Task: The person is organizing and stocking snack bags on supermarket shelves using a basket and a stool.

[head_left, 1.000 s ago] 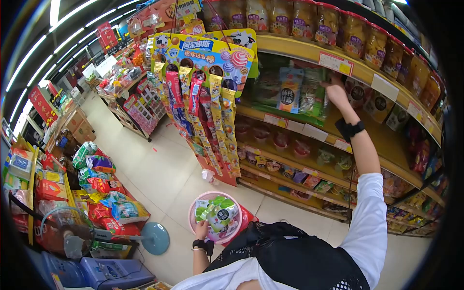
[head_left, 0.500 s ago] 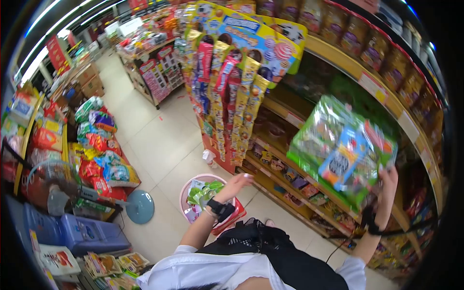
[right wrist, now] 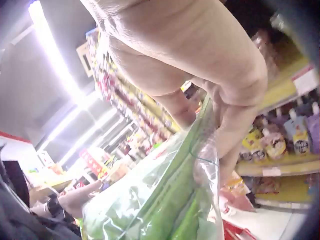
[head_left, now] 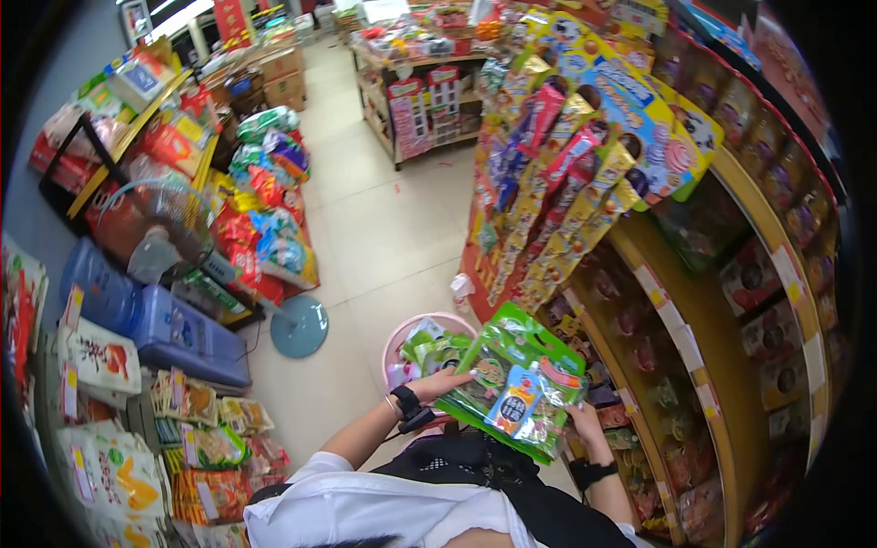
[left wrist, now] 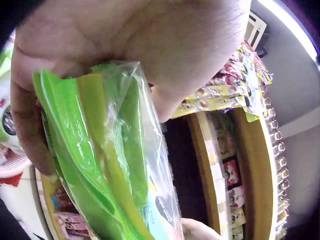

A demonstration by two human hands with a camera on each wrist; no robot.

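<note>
A bundle of green snack packs (head_left: 516,384) hangs in front of my waist, above a pink basket (head_left: 398,340). My left hand (head_left: 450,380) grips the bundle's left edge, and in the left wrist view its fingers (left wrist: 26,135) curl round the clear green wrapper (left wrist: 110,165). My right hand (head_left: 583,420) holds the bundle's right lower corner. In the right wrist view its fingers (right wrist: 227,132) pinch the top of the wrapper (right wrist: 165,200), and the left hand (right wrist: 80,197) shows at the far end.
The pink basket on the floor holds more green packs (head_left: 437,349). A hanging candy-strip display (head_left: 557,164) and yellow shelves (head_left: 731,301) stand to the right. A fan (head_left: 155,224), blue water jugs (head_left: 174,333) and heaped snack bags (head_left: 265,228) line the left of the tiled aisle (head_left: 384,219).
My right hand has brought the green bundle down from shelf height to my waist. My left hand has risen from the basket and taken its left edge. The view has swung left.
</note>
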